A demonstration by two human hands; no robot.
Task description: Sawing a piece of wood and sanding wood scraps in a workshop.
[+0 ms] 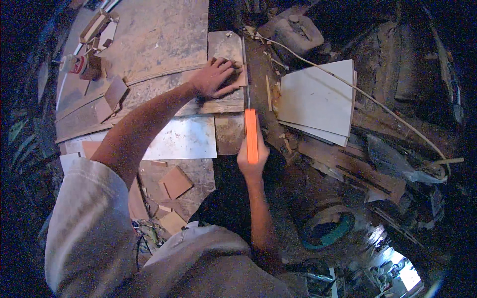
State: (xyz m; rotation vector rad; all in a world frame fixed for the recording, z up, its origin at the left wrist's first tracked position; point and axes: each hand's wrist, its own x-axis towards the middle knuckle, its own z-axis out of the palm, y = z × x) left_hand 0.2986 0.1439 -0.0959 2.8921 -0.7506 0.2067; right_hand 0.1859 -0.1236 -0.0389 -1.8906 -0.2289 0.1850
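Note:
My right hand is closed around the orange handle of a handsaw. The thin saw blade points away from me, just past the right end of the workbench. My left hand grips a small light-brown wooden board at the bench's right edge, its thumb toward me and its fingers curled over the far side. The blade runs close beside the board's right end; whether it touches cannot be made out. My left forearm crosses the workbench from the lower left.
A white panel and wooden offcuts lie on the near side. A glue container stands far left. At right are stacked white panels, a jerrycan, a long thin cane and a tyre-like ring.

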